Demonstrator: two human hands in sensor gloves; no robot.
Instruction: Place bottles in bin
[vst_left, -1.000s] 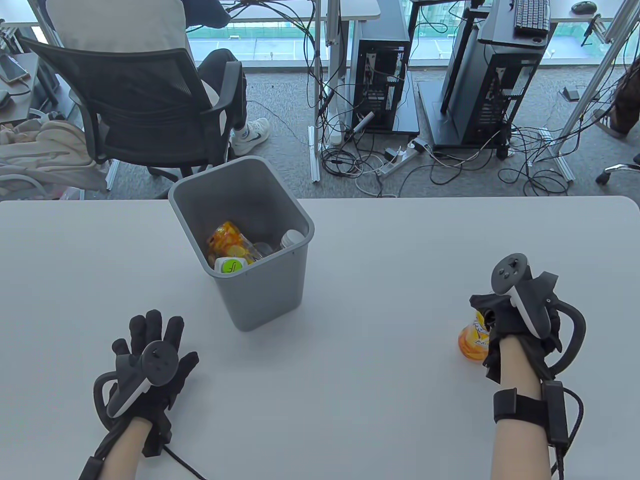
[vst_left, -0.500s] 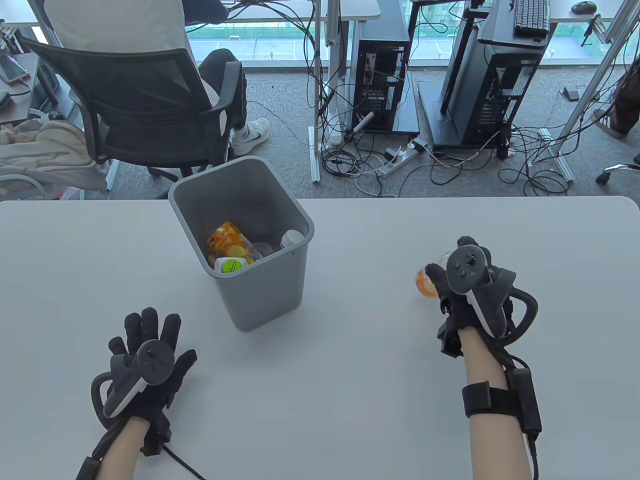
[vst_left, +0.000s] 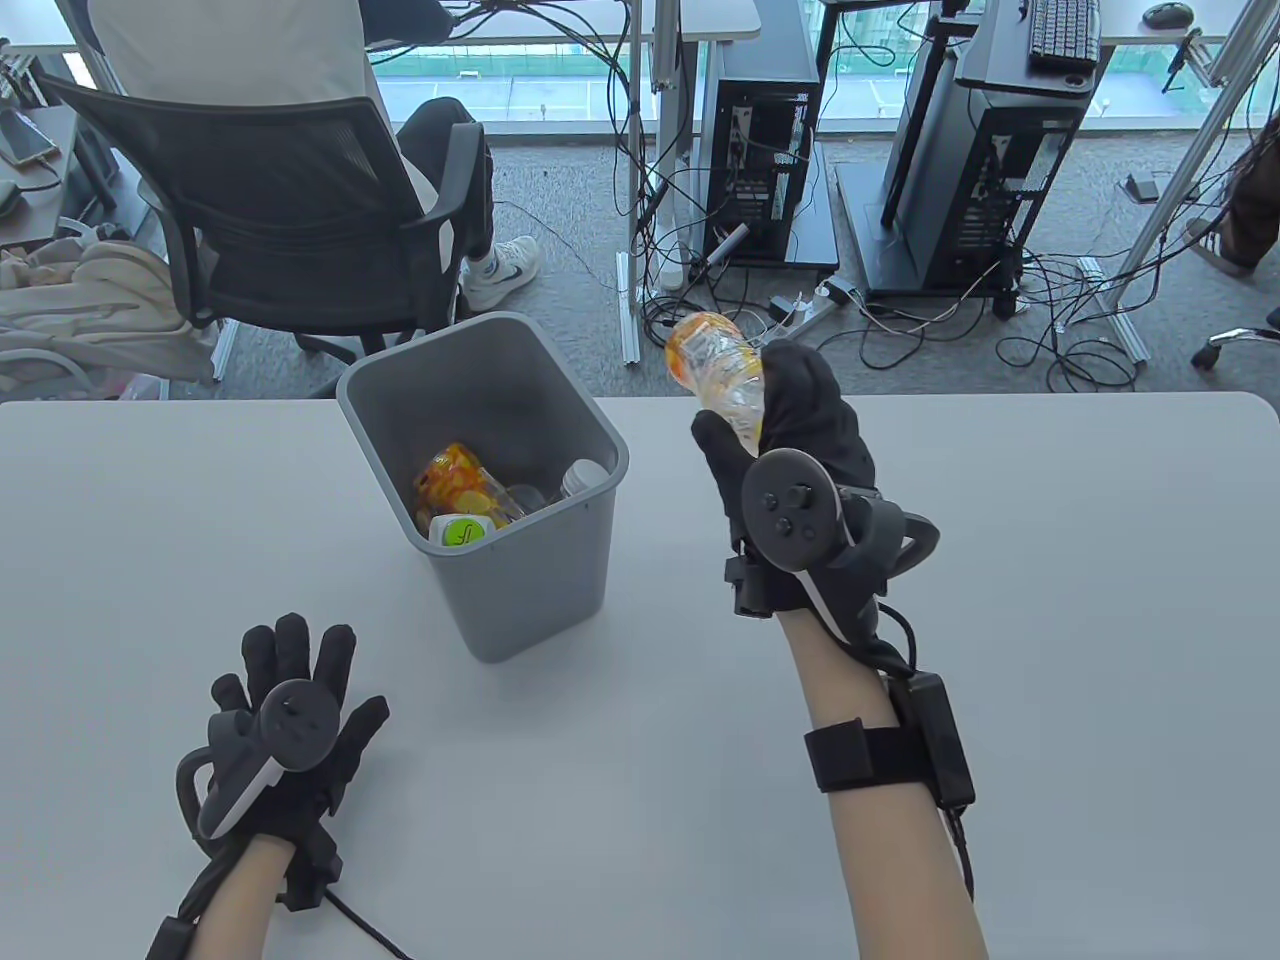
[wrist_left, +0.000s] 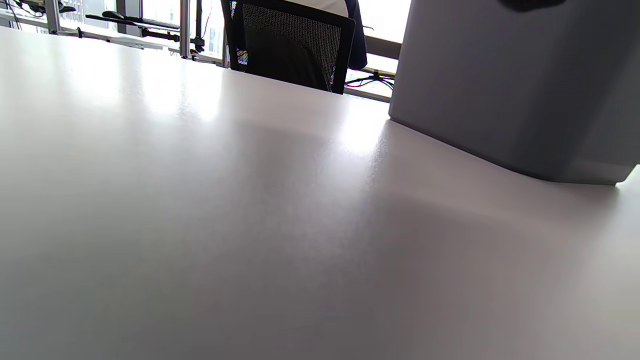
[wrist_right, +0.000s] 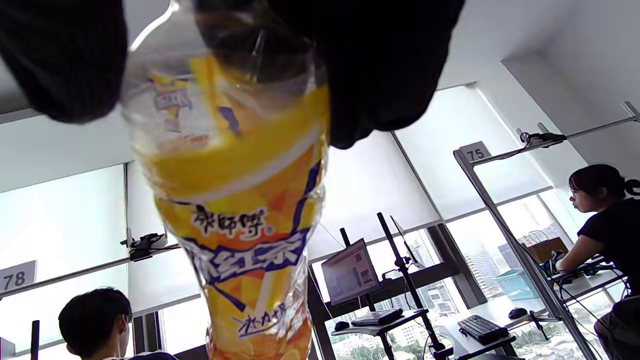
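Item: orange-labelled bottle, clear plastic, apparently empty. Carried in the air in the right hand, above the table's far edge and just right of the bin. Not touching the bin.

Grip: gloved fingers and thumb wrap one end of the bottle; the labelled body projects free beyond them. Which end is held (cap or base) cannot be told from the table view; the right wrist view shows the label running away from the hand.

Long axis: tilted, running from the fingers up and to the left, so the free end points toward the bin's opening but lies beyond its right rim.

Item: bin, grey, upright, standing left of the table's centre and near its far edge. Holds other bottles, one orange-labelled, one with a green-and-white cap end.

Item: left hand. Rests flat on the table near its near-left corner, fingers spread, holding nothing. Bin's side wall is close in its wrist view.

Key relation: the bin mouth lies left of and below the held bottle. The right hand is the nearer to the opening and the only one loaded. Judgement: a short carry leftward over the rim, then release, free end leading, should finish this bottle.
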